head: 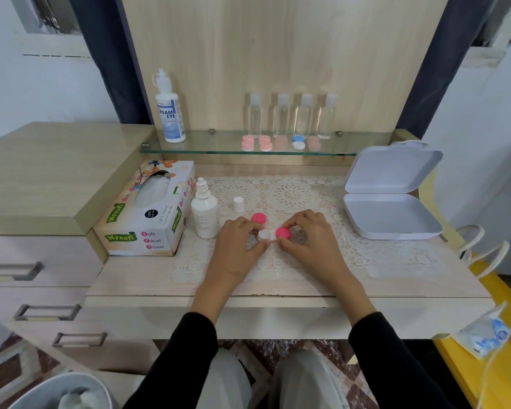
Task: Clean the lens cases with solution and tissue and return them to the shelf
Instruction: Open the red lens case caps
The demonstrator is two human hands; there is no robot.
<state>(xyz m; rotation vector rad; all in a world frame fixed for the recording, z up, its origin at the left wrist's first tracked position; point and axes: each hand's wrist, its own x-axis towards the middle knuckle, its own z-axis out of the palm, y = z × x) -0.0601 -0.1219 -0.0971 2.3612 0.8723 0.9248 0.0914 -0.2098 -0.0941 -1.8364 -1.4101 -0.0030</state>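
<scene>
Pinches lens case in left hand, grips pink cap in right hand; likely light, stiff, slippery: hold rims.

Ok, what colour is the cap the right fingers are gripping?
The cap is bright pink; head view.

A lace mat lies under the grip, an open white box sits well to its right, four clear bottles stand beyond it, and drawers lie to its left.
</scene>
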